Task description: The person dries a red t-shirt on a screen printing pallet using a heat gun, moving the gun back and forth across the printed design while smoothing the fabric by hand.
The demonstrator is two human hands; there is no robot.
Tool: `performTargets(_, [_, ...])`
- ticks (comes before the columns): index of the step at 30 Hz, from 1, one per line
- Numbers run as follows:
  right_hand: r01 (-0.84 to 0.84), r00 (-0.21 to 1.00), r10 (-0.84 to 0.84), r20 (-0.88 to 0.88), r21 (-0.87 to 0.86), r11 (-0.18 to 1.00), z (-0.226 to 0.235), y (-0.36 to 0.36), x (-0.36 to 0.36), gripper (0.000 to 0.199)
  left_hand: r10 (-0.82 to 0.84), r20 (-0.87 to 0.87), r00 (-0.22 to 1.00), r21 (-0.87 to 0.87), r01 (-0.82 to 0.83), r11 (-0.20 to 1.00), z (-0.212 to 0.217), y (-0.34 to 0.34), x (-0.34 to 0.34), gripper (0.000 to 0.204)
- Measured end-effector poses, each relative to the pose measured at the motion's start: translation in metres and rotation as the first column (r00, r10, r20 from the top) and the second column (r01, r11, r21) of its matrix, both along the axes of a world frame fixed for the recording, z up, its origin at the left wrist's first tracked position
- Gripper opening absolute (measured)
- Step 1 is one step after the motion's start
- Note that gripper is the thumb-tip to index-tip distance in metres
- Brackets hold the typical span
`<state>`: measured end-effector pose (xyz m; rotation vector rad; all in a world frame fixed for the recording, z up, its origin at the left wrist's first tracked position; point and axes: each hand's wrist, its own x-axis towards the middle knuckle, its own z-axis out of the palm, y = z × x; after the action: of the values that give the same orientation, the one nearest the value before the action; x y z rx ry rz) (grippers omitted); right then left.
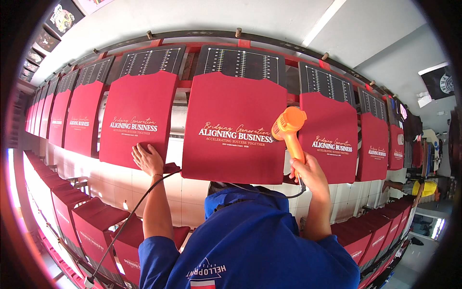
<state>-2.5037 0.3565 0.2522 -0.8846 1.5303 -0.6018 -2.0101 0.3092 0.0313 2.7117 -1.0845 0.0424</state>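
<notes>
A long row of dark red printed cotton shirts (234, 127) lies stretched flat over black ruled platens (243, 61), print upward. The left hand (147, 159) presses open-palmed on a neighbouring shirt's hem (139, 115). The right hand (310, 176) grips an orange plastic heat gun (288, 126), nozzle aimed at the lettering.

The hot-air gun (288, 126) with plastic body is bright orange all over, handle included, and its thin cord (126, 219) is black. The stretched cloth shirt (234, 127) in the middle is deep crimson, printed with a gold script line over white block lettering (a smaller gold line sits beneath). The neighbouring shirt (138, 115) to the left bears the same crimson and the same print. The flat platens (242, 62) behind are black with white ruled grid lines. The person's sleeve (156, 262) is royal blue.
</notes>
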Motion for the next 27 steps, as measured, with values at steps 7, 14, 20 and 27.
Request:
performTargets(7, [0.014,1.0,-0.014,0.028,-0.012,1.0,-0.005,0.004,-0.002,0.022,0.004,-0.003,1.0,0.01,-0.004,1.0,0.002,0.0,-0.001,0.061])
performTargets(14, [0.025,0.998,-0.025,0.049,-0.004,1.0,0.0,0.007,-0.001,0.021,0.001,-0.003,1.0,0.004,-0.001,1.0,0.0,0.001,0.001,0.061])
performTargets(20, [0.04,0.998,-0.04,0.052,0.005,0.999,0.001,0.01,-0.005,0.022,-0.003,-0.012,1.0,-0.001,0.003,1.0,0.002,0.0,0.001,0.061])
performTargets(27, [0.05,0.997,-0.047,0.055,-0.048,0.998,0.0,0.012,0.001,0.021,-0.012,-0.008,1.0,-0.023,0.012,1.0,0.0,0.001,0.002,0.061])
